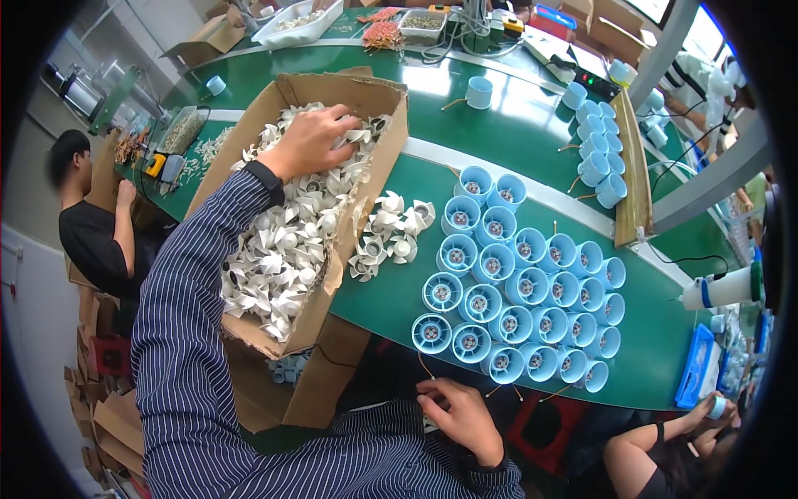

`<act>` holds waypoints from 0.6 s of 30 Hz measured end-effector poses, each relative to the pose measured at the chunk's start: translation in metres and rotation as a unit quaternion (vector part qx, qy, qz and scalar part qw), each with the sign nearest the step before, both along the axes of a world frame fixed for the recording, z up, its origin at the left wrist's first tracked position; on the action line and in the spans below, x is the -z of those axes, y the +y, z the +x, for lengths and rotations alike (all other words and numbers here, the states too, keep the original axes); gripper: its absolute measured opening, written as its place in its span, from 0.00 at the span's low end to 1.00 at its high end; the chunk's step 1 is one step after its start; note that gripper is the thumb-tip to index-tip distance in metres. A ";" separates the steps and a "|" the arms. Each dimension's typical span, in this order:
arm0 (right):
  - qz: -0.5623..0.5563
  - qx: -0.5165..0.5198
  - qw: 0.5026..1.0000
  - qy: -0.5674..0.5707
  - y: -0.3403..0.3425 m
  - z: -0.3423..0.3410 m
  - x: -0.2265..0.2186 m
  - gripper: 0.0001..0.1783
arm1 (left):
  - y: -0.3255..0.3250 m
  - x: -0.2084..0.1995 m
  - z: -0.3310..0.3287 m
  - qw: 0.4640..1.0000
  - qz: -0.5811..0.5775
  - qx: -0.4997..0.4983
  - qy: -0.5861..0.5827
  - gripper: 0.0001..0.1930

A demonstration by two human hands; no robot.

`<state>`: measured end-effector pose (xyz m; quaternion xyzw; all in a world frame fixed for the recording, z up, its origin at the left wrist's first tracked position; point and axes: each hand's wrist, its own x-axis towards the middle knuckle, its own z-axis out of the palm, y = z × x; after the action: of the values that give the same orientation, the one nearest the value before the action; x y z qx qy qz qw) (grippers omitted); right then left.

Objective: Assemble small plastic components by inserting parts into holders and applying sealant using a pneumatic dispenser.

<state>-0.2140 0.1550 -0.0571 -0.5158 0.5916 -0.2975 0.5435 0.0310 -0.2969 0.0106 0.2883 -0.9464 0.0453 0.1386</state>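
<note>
My left hand (314, 141) reaches into the far end of a long cardboard box (389, 112) heaped with small white fan impellers (278, 266). Its fingers are apart over the pile, the tips partly sunk among the blades. Down at the table's near edge is my right hand (464, 418), its fingers curled in. A bit of white shows under them, too hidden to name. Just beyond it, light-blue round fan housings (506, 363) stand in rows, open side up, with motors inside and thin wires trailing. Between box and housings lies a small heap of loose impellers (391, 233).
More blue housings (593, 166) stand along a wooden strip (632, 175) at the right; a single cup-shaped one (479, 93) is farther back. A white tray (298, 23) sits at the far side. One person (96, 216) sits at left; another person's arms (657, 441) show lower right.
</note>
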 end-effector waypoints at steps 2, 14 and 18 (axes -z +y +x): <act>-0.007 0.001 1.000 0.001 0.002 0.001 0.002 0.15 | 0.003 -0.001 0.006 0.998 -0.017 0.039 0.035 0.17; -0.031 -0.022 0.999 0.008 0.004 0.006 0.008 0.15 | -0.001 0.006 -0.001 1.000 0.007 0.017 0.016 0.16; -0.029 -0.020 0.999 0.006 0.004 0.004 0.008 0.15 | 0.001 0.006 -0.003 0.999 0.020 0.033 0.034 0.15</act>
<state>-0.2096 0.1588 -0.0646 -0.5447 0.5760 -0.3006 0.5303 0.0283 -0.2957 0.0041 0.2606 -0.9510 0.0117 0.1661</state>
